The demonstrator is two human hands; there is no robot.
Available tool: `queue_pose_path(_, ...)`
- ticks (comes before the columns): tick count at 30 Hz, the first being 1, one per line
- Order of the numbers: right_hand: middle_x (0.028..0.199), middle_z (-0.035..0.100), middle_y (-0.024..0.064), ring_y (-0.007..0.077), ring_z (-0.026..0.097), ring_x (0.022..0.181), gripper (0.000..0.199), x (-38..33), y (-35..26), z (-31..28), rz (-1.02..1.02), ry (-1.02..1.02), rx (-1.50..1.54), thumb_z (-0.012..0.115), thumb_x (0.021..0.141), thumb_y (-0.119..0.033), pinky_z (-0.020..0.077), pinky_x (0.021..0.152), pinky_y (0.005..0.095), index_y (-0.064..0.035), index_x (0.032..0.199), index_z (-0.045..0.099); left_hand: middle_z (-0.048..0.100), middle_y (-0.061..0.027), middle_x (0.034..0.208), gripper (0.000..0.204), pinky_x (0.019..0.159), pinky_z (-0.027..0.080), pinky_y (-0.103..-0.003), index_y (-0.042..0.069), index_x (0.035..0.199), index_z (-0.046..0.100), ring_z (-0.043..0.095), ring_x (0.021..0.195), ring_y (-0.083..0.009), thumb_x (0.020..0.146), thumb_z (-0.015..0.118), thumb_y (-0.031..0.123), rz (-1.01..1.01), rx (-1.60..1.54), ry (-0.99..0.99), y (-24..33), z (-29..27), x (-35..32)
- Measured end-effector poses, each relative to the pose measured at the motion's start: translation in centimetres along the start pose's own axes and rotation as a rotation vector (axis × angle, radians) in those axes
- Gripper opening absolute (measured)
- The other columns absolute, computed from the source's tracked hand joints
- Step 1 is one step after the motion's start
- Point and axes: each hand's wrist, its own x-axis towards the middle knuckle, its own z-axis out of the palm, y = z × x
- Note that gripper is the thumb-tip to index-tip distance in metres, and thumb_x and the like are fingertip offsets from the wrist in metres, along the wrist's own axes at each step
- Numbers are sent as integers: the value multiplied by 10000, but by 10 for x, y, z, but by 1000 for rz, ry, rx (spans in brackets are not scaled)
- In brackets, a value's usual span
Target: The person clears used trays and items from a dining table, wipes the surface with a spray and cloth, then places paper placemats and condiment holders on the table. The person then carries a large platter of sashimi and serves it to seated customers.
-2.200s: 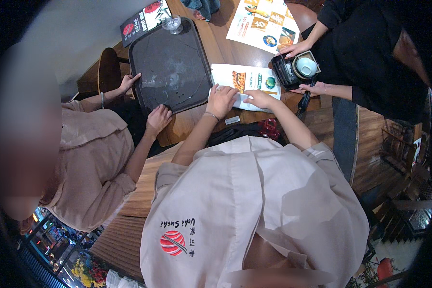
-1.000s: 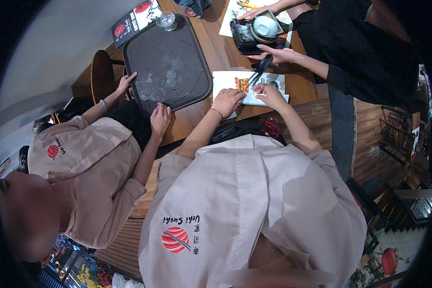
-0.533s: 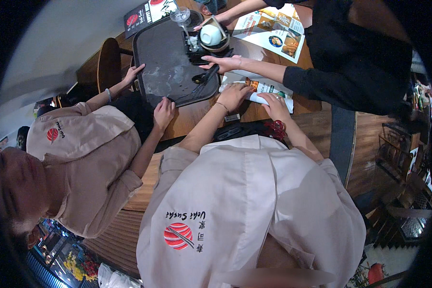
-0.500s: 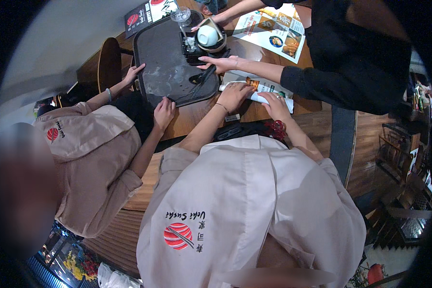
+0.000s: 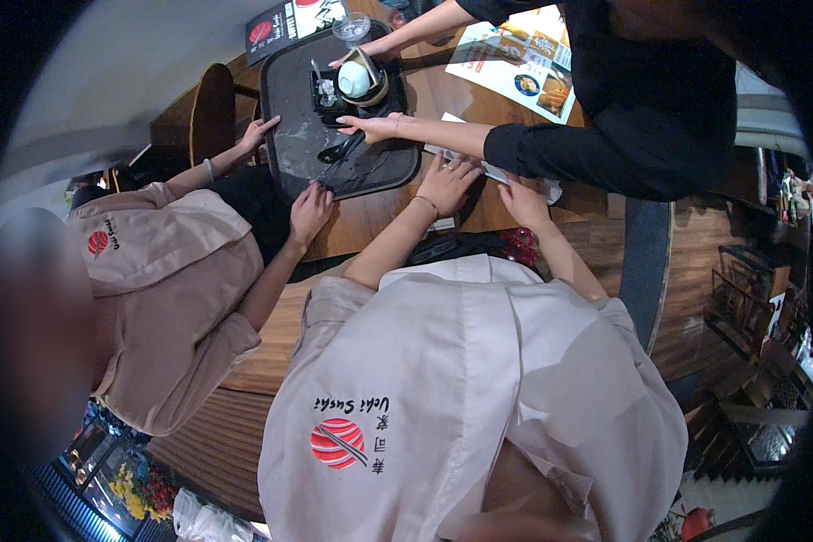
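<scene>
Loosely open, your left hand (image 5: 450, 188) rests on thin, pale paper (image 5: 494, 172).
Your right hand (image 5: 523, 203) is at its right end, grip unclear beneath a dark sleeve (image 5: 560, 164). Beyond, a co-worker's hands hold black dishes (image 5: 326, 99) with a rounded cup (image 5: 353, 80) over a scuffed tray (image 5: 285, 95).

Downward head-height fisheye, seemingly close

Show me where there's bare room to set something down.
Bare table shows between the tray and sheet, flanked by a co-worker's arms; another strip lies between tray and left hand. Inside the tray's left rim it's bare but for pale marks. Crowded: around bowl and cup at the tray's upper end; the paper, with right hand there too.
</scene>
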Motion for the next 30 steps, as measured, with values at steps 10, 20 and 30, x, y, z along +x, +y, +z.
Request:
queue_pose_path(10,1469,383,155,368,313,1382,633,-2,-4,12,-93,123,-247,575,914,-417,215,1130,572,-224,1469,342,410,-64,1476,595,1132,207,-588,157,1390,447,345,1394,-248,833,640,237,-15,-207,5,-2,-9,-11)
queue_pose_path(20,1427,429,209,395,349,1354,559,51,16,21,-149,472,-71,540,940,-395,217,1133,542,-76,1391,460,624,-152,1227,356,1035,415,-427,84,1193,622,531,1230,-340,837,636,103,-248,-602,359,-24,-20,-104)
queue_pose_path(30,1295,542,15,200,501,1212,477,131,23,-72,-178,634,-159,578,907,-168,304,1053,465,-347,1346,526,660,-133,1157,275,969,471,-412,75,1131,660,603,1124,-317,860,616,81,-660,-532,426,-7,-9,-191)
